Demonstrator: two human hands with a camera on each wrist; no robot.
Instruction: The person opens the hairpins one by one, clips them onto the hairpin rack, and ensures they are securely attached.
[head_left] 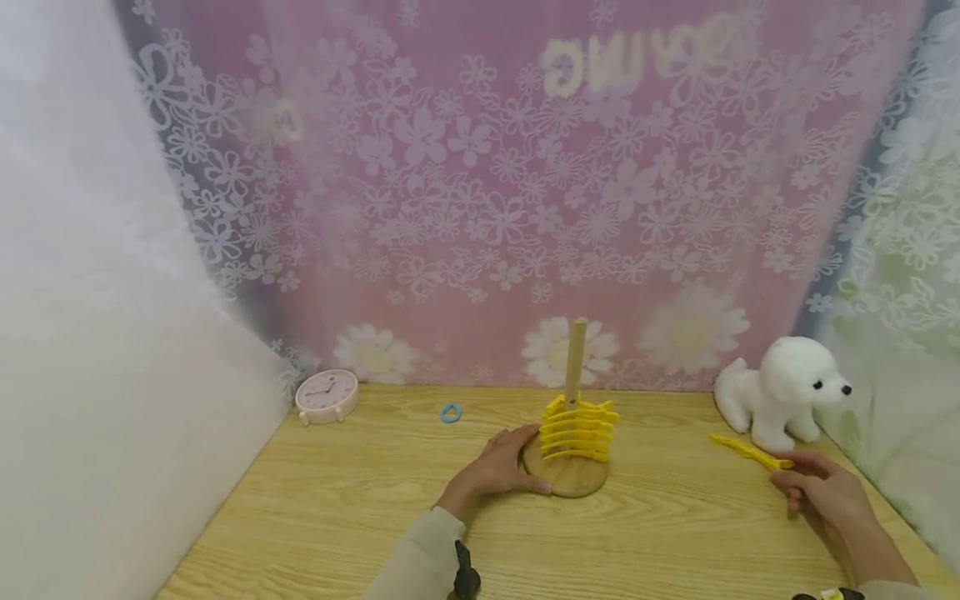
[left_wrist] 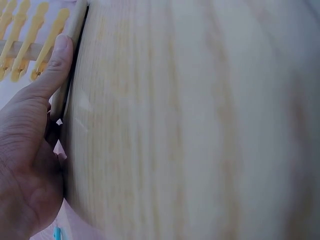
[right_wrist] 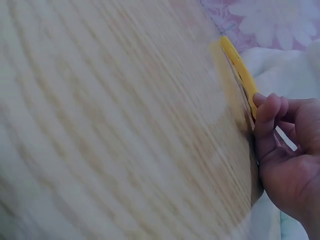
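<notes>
A wooden stand (head_left: pixel 575 358), an upright dowel on a round base, stands on the table with several yellow hair clips (head_left: pixel 577 429) stacked about its lower part. My left hand (head_left: pixel 498 467) grips the rim of the base from the left, the thumb at the front and the fingers towards the back. In the left wrist view the thumb (left_wrist: pixel 55 67) lies against the base's edge, close to the clips (left_wrist: pixel 37 37). Right of the stand, my right hand (head_left: pixel 828 492) pinches one end of a single yellow hair clip (head_left: pixel 742 450), low over the table; its other end points left.
A white plush dog (head_left: pixel 798 383) sits at the back right, just behind the right hand. Towards the back left are a pale round clock (head_left: pixel 327 394) and a small blue ring-shaped item (head_left: pixel 450 413). A flowered curtain (head_left: pixel 480 208) hangs along the table's back edge.
</notes>
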